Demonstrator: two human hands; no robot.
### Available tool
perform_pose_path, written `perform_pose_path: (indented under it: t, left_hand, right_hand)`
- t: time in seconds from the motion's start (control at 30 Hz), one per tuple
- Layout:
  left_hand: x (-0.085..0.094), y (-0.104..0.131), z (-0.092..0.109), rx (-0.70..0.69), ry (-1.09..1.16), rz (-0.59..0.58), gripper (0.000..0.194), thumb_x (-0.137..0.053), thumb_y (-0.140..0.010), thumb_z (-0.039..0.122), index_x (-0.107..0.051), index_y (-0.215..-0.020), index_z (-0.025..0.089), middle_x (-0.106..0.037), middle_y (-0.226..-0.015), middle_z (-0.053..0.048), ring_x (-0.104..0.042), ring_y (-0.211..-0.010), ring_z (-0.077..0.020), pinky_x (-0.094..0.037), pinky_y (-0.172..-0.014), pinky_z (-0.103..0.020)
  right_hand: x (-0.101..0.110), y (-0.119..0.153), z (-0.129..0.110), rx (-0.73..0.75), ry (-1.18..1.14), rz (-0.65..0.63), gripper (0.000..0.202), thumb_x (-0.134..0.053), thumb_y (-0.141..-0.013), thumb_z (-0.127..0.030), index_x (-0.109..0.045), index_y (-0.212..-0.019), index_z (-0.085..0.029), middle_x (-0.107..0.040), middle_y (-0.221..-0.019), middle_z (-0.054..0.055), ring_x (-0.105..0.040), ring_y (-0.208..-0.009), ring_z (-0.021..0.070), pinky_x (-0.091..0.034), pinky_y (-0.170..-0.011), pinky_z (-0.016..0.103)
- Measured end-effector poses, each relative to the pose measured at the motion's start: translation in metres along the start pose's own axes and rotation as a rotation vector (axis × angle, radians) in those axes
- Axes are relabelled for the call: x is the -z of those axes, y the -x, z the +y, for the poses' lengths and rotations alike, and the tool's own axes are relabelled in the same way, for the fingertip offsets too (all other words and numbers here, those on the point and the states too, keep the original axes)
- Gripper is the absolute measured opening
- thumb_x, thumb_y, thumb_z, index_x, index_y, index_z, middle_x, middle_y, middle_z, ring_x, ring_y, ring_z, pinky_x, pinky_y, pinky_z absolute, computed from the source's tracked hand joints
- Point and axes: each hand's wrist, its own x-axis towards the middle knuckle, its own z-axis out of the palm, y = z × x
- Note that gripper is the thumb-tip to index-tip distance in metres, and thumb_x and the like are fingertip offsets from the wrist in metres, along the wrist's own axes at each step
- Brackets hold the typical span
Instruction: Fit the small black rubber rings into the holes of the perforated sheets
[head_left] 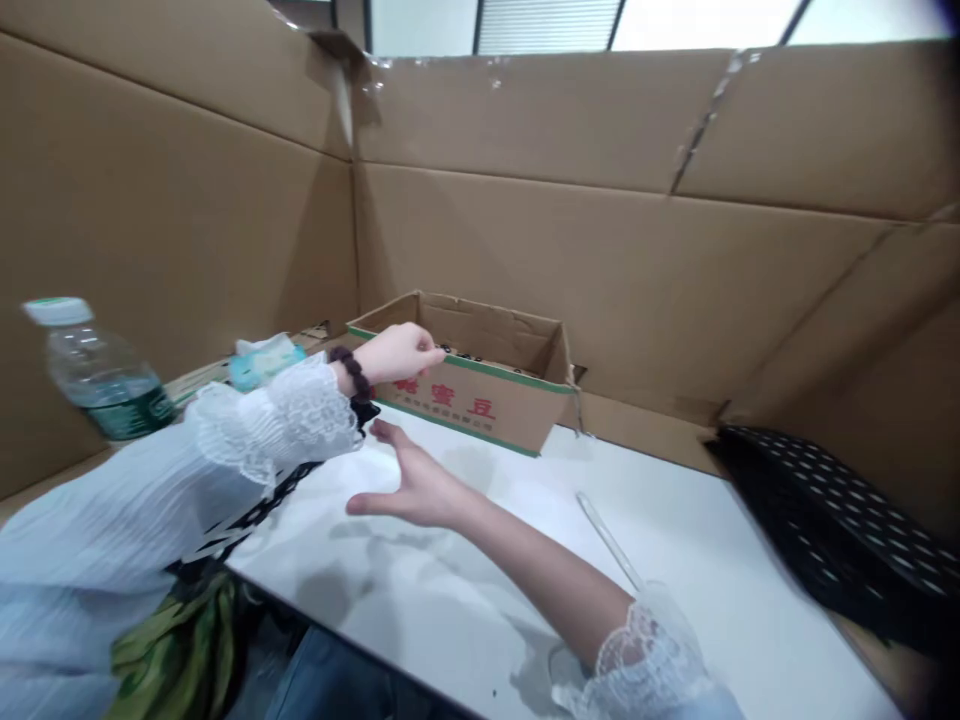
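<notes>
Although my left hand (pixel 396 354) curls by the near rim of the open carton (pixel 480 405), from here I cannot tell its grip; my right hand (pixel 421 486) spreads before the carton.

White tabletop (pixel 697 560): your widest free room, right of your right hand (pixel 420 485); a thin pale strip (pixel 609 538) lies across part of it.
Small carton (pixel 517 415): front wall bars a low path; the open top admits you from above, your left hand (pixel 397 352) at its front rim.
Cardboard walls (pixel 510 240): enclose you at far side and left.
Left flank: bottle (pixel 112 380) and tissue pack (pixel 266 362) obstruct you.
Right flank: dotted black bag (pixel 832 500) blocks passage.
</notes>
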Motion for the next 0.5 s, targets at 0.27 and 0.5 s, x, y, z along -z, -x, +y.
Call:
perform_pose_path:
  t: [0.27,0.5]
  left_hand:
    - [-0.022,-0.055,0.102,-0.065,0.432,0.013,0.021,-0.047,-0.075,0.032,-0.055,-0.074,0.013,-0.062,-0.07,-0.006,-0.052,-0.047,-0.0083,-0.039,-0.044,-0.02]
    - [-0.059,-0.065,0.125,0.007,0.701,-0.193,0.015,-0.049,-0.073,0.027,-0.054,-0.073,0.012,-0.06,-0.065,-0.005,-0.051,-0.047,-0.008,-0.038,-0.046,-0.022]
  right_hand:
    - [-0.007,0.026,-0.018,-0.217,-0.63,0.282,0.056,-0.062,-0.066,-0.037,-0.033,-0.109,-0.018,-0.059,-0.086,0.002,-0.058,-0.08,0.0149,-0.045,-0.071,0.028]
    - [0.037,0.089,0.0,-0.27,-0.266,0.515,0.021,-0.051,-0.072,-0.034,-0.057,-0.07,-0.014,-0.032,-0.054,-0.005,-0.03,-0.049,0.0056,-0.025,-0.046,0.018]
